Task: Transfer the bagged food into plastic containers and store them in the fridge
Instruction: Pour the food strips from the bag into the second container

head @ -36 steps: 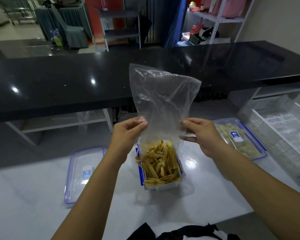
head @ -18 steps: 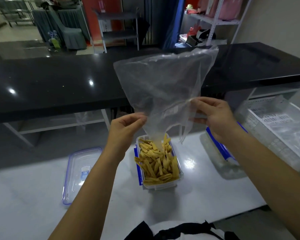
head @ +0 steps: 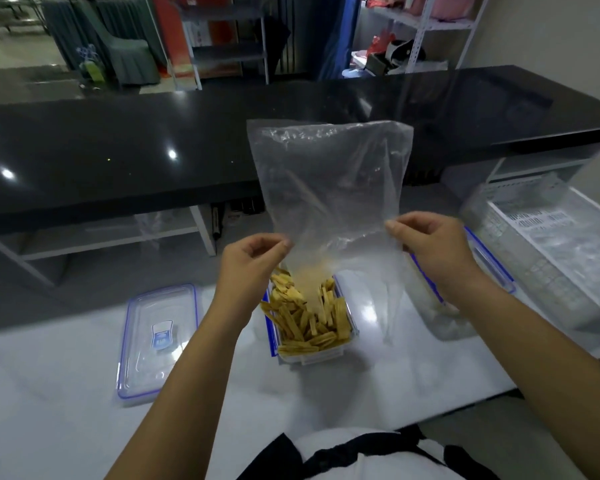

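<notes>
Left hand [head: 253,258], right hand [head: 426,244] pinch crinkly clear bag [head: 329,181] over chip-filled rectangular container [head: 309,317].

A white glossy table [head: 66,393] is filling the foreground, catching soft glare. Behind it a long black counter [head: 118,161] is reflecting small ceiling lights. Beyond, a grey draped chair [head: 118,39] is standing on a pale floor near a grey shelf unit [head: 229,50], and white metal shelving [head: 440,26] is lining the beige right wall [head: 551,46].
</notes>
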